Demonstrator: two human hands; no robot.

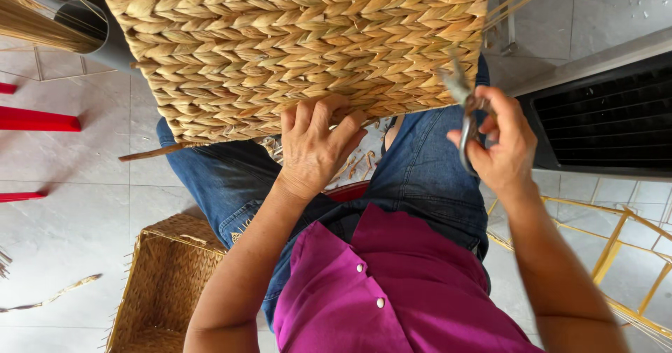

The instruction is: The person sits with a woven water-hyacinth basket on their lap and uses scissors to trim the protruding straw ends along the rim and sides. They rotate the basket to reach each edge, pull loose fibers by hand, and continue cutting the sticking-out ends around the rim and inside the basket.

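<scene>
Nearest the person, a second woven basket sits on the floor, below and left of the large woven basket propped on the knees. The left hand, fingers spread, presses flat against that large basket's lower edge. The right hand is curled around scissors, blades touching the basket's lower right corner.

A magenta shirt with pearly snap buttons (short-sleeved, arms bare) over blue denim jeans.
</scene>
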